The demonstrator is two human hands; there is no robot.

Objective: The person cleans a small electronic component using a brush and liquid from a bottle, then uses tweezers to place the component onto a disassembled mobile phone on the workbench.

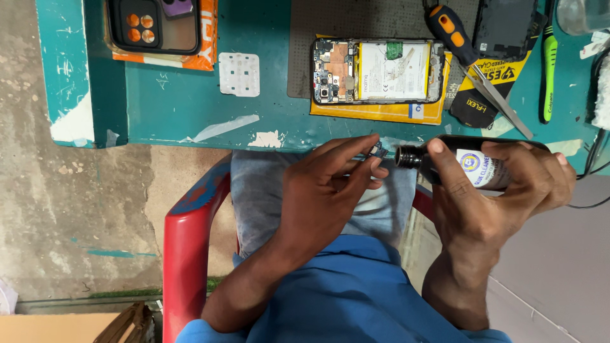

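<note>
Left hand [330, 184] pinches a small part [377, 150] at its fingertips, just off the table [254, 121] edge. Right hand [502, 184] is closed round a dark bottle [438, 159], held level, mouth beside the part. The opened phone [378, 71] lies well clear on the table.

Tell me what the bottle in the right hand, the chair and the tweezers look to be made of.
Bottle: dark, glossy, probably plastic or glass; cannot tell which.
Chair: red moulded plastic, scuffed and dull.
Tweezers: bare metal, silvery and shiny.
</note>
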